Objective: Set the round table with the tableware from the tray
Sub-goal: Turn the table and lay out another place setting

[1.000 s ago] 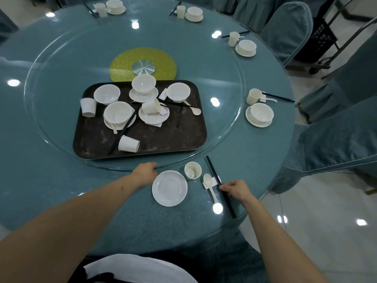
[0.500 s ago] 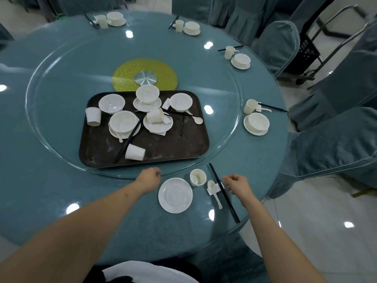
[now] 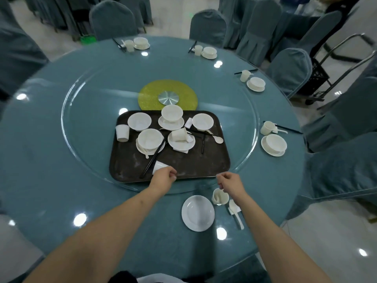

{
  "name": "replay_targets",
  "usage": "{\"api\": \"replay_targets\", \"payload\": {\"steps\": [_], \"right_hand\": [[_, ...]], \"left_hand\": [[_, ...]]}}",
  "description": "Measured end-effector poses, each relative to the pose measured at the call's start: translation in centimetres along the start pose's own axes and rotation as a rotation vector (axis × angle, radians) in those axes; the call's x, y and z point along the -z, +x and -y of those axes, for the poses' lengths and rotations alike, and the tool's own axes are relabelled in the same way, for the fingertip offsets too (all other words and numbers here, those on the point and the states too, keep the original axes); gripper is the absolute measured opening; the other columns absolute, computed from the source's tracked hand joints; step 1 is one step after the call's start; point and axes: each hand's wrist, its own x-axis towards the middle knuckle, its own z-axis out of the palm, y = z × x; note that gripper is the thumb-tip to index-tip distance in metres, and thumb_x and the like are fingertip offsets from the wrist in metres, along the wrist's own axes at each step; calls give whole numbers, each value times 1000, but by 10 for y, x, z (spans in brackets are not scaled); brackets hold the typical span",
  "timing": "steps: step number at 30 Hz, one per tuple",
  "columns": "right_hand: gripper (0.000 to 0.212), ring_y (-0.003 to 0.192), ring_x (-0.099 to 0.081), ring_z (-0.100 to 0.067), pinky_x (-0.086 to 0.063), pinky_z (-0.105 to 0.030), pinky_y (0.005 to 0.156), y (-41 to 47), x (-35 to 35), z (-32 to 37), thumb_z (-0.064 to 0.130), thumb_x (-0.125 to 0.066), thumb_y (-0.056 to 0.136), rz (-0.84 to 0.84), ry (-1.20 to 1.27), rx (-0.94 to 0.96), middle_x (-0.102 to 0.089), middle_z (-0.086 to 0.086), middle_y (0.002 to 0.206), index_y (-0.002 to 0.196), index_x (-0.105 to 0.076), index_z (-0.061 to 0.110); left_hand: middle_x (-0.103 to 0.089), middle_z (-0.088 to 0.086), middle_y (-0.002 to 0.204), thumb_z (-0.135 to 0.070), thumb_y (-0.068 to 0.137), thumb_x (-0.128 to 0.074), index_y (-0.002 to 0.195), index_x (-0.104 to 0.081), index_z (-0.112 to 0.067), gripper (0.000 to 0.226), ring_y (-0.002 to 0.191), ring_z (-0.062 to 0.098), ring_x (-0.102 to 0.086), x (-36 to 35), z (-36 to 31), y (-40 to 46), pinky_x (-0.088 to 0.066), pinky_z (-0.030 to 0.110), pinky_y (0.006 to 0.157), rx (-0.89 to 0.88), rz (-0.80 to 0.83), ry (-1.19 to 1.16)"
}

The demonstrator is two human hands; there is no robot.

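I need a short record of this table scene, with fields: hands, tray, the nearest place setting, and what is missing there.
left hand: over the tray's near edge, beside a tipped cup, fingers curled, holding nothing visible
right hand: above the near cup, fingers curled, empty
tray: dark, on the glass turntable, holds bowls, saucers, cups, spoons, chopsticks
nearest setting: saucer, cup, spoon
missing: bowl on the saucer

We're seeing the tray sitting on the turntable, the plate lying nearer us than the tray, cup and spoon lying right of the plate.
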Motion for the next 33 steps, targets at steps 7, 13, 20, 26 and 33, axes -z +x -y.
{"api": "replay_targets", "payload": {"steps": [7,13,20,26,33], "right_hand": [[13,59,-59,-14,-49,-23,57,23,-44,40,19,-66,93,38,-40,39,-69,-3,68,87,-74,11],[12,56,-60,-12,-49,-26,56,45,-74,67,24,-66,90,76,-80,23,-71,1,66,83,-74,17],[14,58,-60,-14,-49,-26,56,64,-111,90,21,-65,92,113,-78,18,-70,-2,66,80,-72,16],[14,58,-65,-13,-51,-27,61,79,-145,109,23,-64,90,152,-112,22,-72,-2,70,81,-72,17],[12,69,-69,-15,-58,-36,72,100,-184,136,23,-60,92,190,-165,56,-72,-1,79,84,-68,24]], "left_hand": [[-69,2,98,-17,91,-65,108,-68,-15,18,94,19,-64,41,7,20,-49,28,81,-4,-47,-14],[-69,1,99,-20,91,-66,111,-67,-14,21,97,18,-64,71,28,42,-48,26,87,47,-79,-40],[-68,1,96,-20,93,-64,110,-67,-12,19,96,18,-63,96,50,62,-49,27,88,97,-124,-48],[-68,3,105,-20,97,-58,116,-63,-13,22,93,14,-61,106,69,85,-45,24,80,160,-166,-73],[-65,6,121,-17,98,-54,125,-59,-11,28,111,22,-60,113,81,119,-45,29,91,263,-237,-198]]}}
